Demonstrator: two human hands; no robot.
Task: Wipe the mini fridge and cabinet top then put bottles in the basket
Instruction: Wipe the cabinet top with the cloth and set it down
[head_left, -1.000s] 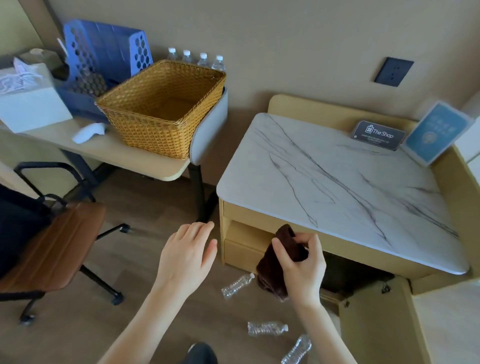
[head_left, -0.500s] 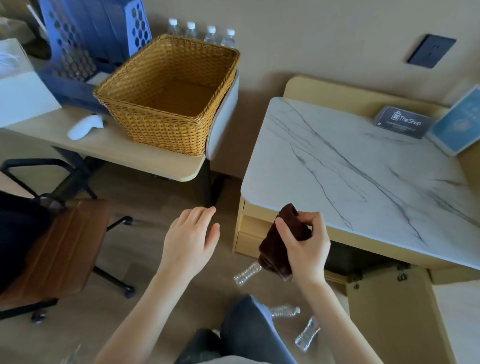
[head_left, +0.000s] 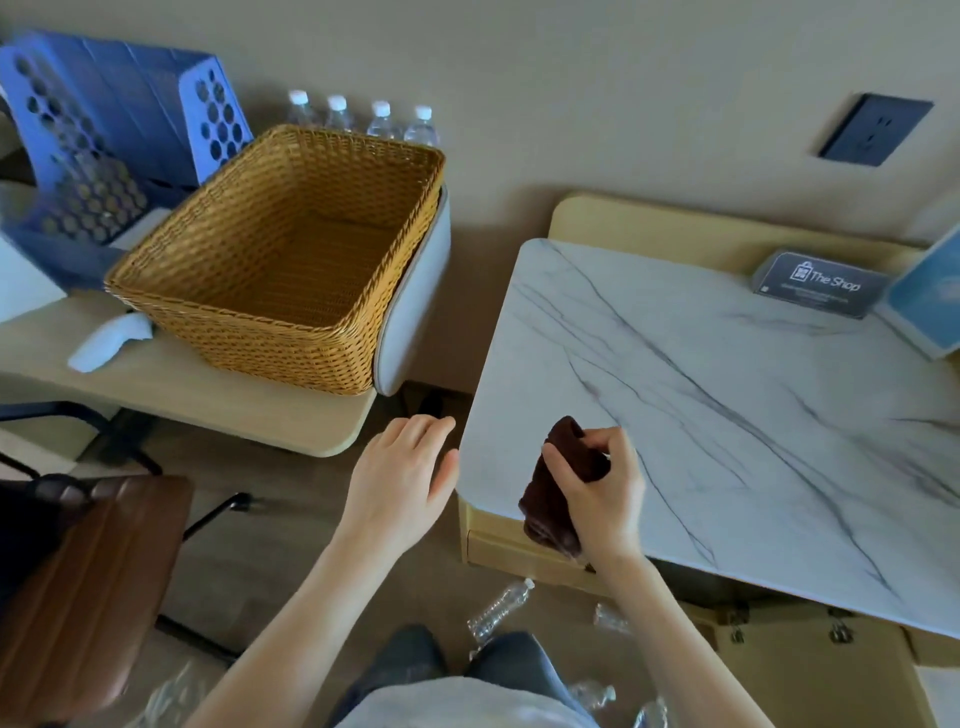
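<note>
Fingers (head_left: 422, 432): left hand (head_left: 400, 483) has them straight and close together; right hand (head_left: 605, 501) has them curled, pinching the cloth (head_left: 548, 512).
Basket (head_left: 270, 345): tan, woven, on the desk (head_left: 156, 395).
Cloth: dark brown, bunched, over the near left edge of the white veined cabinet top (head_left: 727, 415).
Bottles (head_left: 500, 613): clear, lying on the floor.
Change: cloth was lower, in front of the cabinet's edge; now it is over the top.

A small dark sign (head_left: 820, 285) at the back of the marble cabinet top (head_left: 727, 415) reads "The Shop".
</note>
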